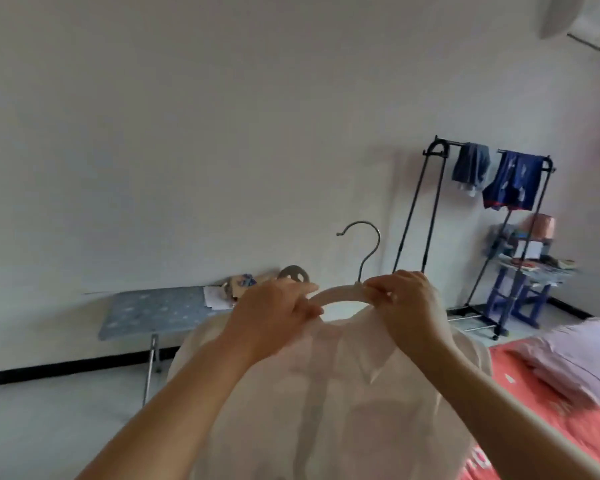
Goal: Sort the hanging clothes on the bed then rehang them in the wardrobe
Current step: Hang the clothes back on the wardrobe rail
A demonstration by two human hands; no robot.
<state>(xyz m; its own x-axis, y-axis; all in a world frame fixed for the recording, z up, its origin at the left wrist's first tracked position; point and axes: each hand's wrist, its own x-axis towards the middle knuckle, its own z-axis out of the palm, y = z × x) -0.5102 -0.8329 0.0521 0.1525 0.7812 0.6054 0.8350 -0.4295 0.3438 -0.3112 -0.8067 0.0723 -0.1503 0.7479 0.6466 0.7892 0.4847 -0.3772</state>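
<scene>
Both hands are gripping the pale hanger (340, 295): left hand (274, 318) at 9 o'clock, right hand (404, 299) at 3 o'clock. The white shirt (326, 393) is hanging below them, at 6 o'clock, its collar pinched under the fingers.

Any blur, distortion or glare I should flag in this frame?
Head view: soft throughout, with the left hand, right hand, hanger and white shirt slightly blurred; the wide lens tilts the clothes rack and skirting; flat, dim light, no glare.
</scene>
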